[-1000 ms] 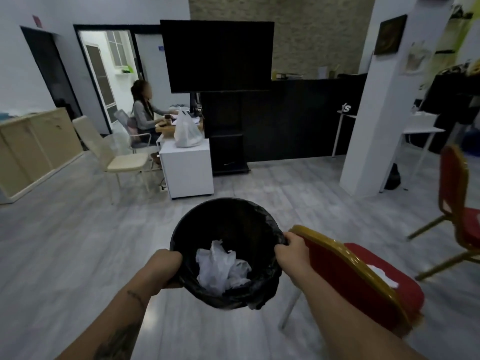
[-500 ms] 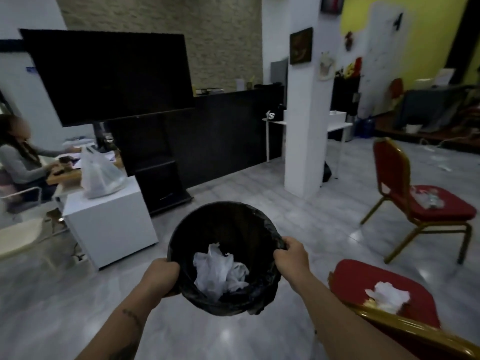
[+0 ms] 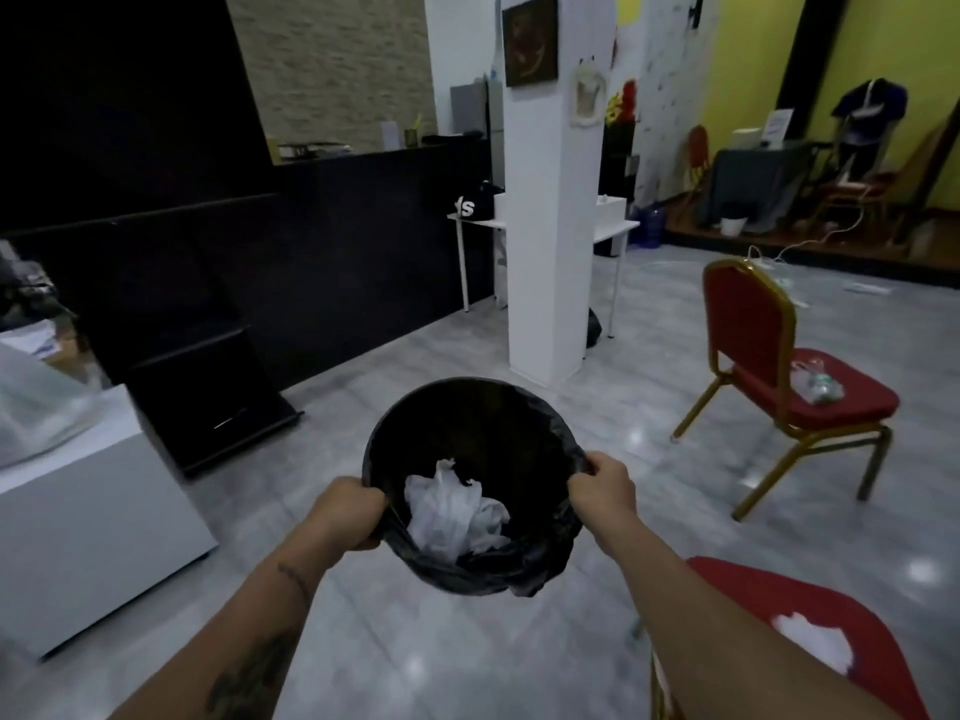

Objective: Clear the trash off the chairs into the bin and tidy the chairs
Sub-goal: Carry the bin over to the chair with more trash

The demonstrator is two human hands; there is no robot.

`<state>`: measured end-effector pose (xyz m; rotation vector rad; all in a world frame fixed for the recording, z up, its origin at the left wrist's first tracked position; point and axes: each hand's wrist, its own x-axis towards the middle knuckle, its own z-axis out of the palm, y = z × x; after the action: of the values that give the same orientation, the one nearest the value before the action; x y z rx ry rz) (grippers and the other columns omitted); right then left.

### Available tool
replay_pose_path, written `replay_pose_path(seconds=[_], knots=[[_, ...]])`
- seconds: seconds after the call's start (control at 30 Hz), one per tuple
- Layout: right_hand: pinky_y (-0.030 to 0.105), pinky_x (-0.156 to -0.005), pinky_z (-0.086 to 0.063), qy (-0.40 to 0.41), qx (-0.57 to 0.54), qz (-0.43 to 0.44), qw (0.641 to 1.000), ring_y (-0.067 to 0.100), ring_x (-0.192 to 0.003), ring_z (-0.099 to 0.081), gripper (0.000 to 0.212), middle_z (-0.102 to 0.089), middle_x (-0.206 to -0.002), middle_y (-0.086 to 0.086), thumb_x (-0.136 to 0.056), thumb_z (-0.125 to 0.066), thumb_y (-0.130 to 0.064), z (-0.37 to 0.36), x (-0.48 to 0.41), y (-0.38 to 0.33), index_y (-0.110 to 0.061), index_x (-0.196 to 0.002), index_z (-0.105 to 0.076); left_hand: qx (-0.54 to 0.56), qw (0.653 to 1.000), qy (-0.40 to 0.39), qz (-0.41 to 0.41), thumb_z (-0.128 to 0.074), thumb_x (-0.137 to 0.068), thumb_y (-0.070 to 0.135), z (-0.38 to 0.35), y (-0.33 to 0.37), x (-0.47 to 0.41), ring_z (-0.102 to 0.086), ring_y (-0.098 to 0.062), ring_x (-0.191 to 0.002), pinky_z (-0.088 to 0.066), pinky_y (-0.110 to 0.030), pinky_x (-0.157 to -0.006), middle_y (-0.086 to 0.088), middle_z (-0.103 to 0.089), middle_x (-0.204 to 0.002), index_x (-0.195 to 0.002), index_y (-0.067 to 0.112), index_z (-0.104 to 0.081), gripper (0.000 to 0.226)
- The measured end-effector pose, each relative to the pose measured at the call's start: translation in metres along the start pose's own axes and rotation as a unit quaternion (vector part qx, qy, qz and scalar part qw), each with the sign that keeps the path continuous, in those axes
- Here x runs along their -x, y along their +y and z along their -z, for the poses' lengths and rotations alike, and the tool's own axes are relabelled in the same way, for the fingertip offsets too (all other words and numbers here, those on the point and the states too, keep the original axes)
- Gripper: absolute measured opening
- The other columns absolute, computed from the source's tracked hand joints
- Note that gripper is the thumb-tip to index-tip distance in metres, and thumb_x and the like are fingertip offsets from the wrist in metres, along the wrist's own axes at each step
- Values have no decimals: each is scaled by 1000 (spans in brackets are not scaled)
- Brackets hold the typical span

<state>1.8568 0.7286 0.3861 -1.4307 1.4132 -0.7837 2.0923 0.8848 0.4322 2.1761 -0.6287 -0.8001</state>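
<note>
I hold a round bin [image 3: 467, 423] lined with a black bag in front of me, above the floor. My left hand [image 3: 348, 517] grips its left rim and my right hand [image 3: 602, 491] grips its right rim. Crumpled white paper [image 3: 452, 517] lies inside. A red chair [image 3: 769, 615] with a gold frame sits at the lower right under my right arm, with a white crumpled tissue [image 3: 815, 646] on its seat. A second red chair [image 3: 753, 335] stands farther off on the right, with clear plastic trash [image 3: 813, 384] on its seat.
A white cabinet [image 3: 88, 517] with a plastic bag [image 3: 36, 402] on top stands at the left. A white pillar [image 3: 550, 200] rises ahead, with a white table [image 3: 613, 231] behind it. A black counter [image 3: 311, 241] and a black stand [image 3: 208, 387] line the back left. Grey tiled floor spreads between.
My view has swung to the right: the cabinet slid to the left edge and the far red chair came closer to the centre. Both hands kept their grip on the bin.
</note>
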Motion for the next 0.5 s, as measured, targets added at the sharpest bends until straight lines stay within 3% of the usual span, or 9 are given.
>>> replay_pose_path(seconds=[0.1,0.17,0.27,0.33,0.43,0.5], knots=[[34,-55,-29,14,7,-15,1000,23,-60,-44,11,-54,-71,15,-80,-45,1,-13,-45,-9,-3,-79,-55,-16,999,-34,-2,-46,-81,-1,-5,31,-62,-52,-28,-50,-46,-31,-54,-19,-54,-64,-71,-2,-57,15],[34,-56,-32,31,-6,-25,999,25,-64,-49,17,-62,-81,22,-81,-46,2,-20,-83,-13,1,-89,-61,-30,998,-59,-8,-44,-81,-4,-12,56,-108,-45,-24,-42,-41,-28,-48,-13,-50,-51,-64,2,-51,19],[34,-55,-33,65,-11,-35,997,25,-63,-50,15,-61,-77,18,-81,-47,1,-24,-141,-20,-2,-85,-61,-60,993,-101,-34,-43,-82,-5,-34,97,-180,-38,-21,-35,-35,-26,-45,-8,-45,-38,-60,4,-45,24],[35,-55,-34,102,-20,-47,994,25,-63,-51,13,-60,-74,15,-80,-47,2,-25,-178,-23,-3,-82,-59,-68,988,-126,-54,-46,-84,-3,-52,125,-229,-46,-25,-41,-39,-31,-51,-14,-51,-50,-67,-1,-50,18],[35,-54,-37,146,-30,-65,987,27,-66,-56,17,-63,-78,13,-81,-47,4,-14,-215,-23,-9,-82,-59,-75,980,-172,-72,-51,-86,-2,-92,166,-284,-63,-35,-66,-52,-38,-62,-32,-67,-86,-95,-13,-62,19],[34,-53,-39,180,-38,-88,979,27,-69,-59,21,-64,-81,13,-82,-46,4,0,-234,-19,-11,-85,-60,-71,971,-212,-89,-49,-87,-4,-124,198,-308,-66,-35,-67,-55,-36,-61,-32,-68,-92,-96,-12,-62,18]])
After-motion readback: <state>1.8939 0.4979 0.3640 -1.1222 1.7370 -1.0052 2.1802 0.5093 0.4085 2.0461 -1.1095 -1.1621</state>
